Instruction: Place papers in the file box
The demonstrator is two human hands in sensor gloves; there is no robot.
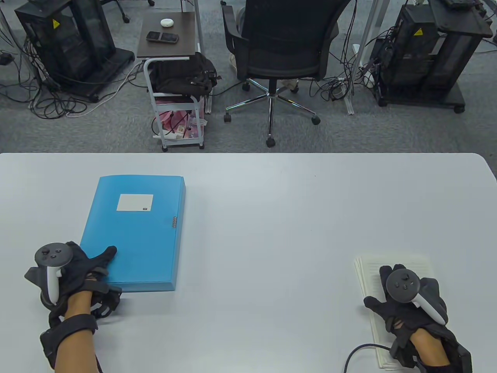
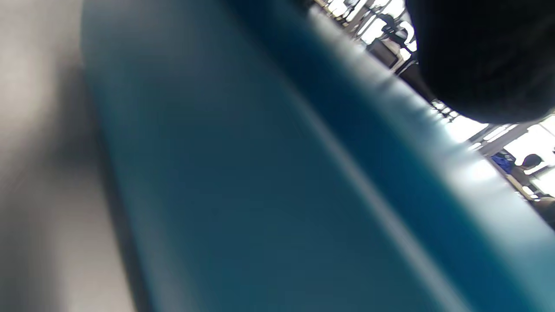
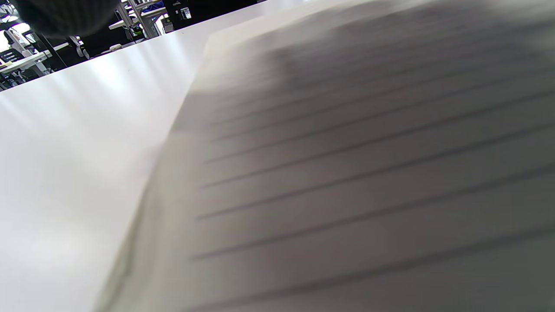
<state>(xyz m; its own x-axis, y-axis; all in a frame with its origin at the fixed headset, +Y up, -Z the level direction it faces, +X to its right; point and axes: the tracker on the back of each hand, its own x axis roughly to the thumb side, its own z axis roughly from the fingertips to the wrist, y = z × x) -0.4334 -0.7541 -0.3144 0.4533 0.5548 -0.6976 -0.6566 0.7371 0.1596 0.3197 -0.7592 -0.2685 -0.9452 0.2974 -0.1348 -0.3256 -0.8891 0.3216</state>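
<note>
A closed blue file box (image 1: 136,233) with a white label lies flat on the white table (image 1: 271,217) at the left. My left hand (image 1: 83,268) rests on its near left corner, thumb on the lid; the box fills the left wrist view (image 2: 260,182), blurred. A stack of lined papers (image 1: 400,268) lies at the near right. My right hand (image 1: 404,299) rests flat on top of it. The lined sheet (image 3: 368,164) fills the right wrist view, with a dark fingertip (image 3: 65,15) at the top left.
The table's far edge runs across the table view. Beyond it stand a black office chair (image 1: 279,58), a small white cart (image 1: 176,97) and equipment racks on the floor. A black cable (image 1: 361,349) trails from my right wrist.
</note>
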